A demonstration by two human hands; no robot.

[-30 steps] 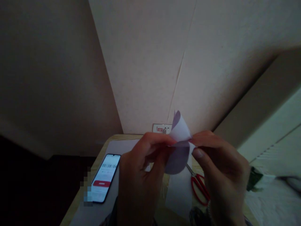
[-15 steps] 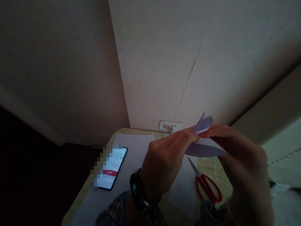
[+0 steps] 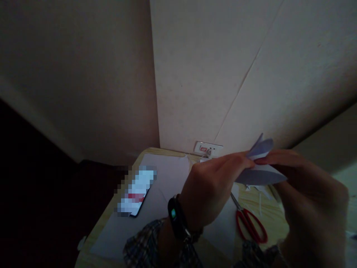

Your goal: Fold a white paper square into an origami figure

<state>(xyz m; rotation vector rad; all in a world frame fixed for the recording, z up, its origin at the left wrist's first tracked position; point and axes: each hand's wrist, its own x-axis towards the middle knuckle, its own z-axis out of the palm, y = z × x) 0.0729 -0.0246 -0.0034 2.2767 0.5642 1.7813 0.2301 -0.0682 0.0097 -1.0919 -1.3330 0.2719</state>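
Observation:
A small folded piece of pale paper [image 3: 260, 169] with rounded edges is held up above the table between both hands. My left hand [image 3: 213, 190], with a dark band on its wrist, pinches the paper's left side with its fingertips. My right hand [image 3: 309, 190] pinches the paper from the right, fingers pressed together over the fold. One pointed flap sticks up above the fingers.
Under the hands lies a wooden table [image 3: 92, 238] with large white sheets [image 3: 167, 186] on it. A phone [image 3: 136, 193] lies at the left and red-handled scissors [image 3: 248, 221] at the right. A wall socket [image 3: 208, 149] sits behind. The table stands in a wall corner.
The view has swung left, so hands and paper now sit further right. The paper has turned from facing me to lying nearly flat, edge-on, still pinched by both hands.

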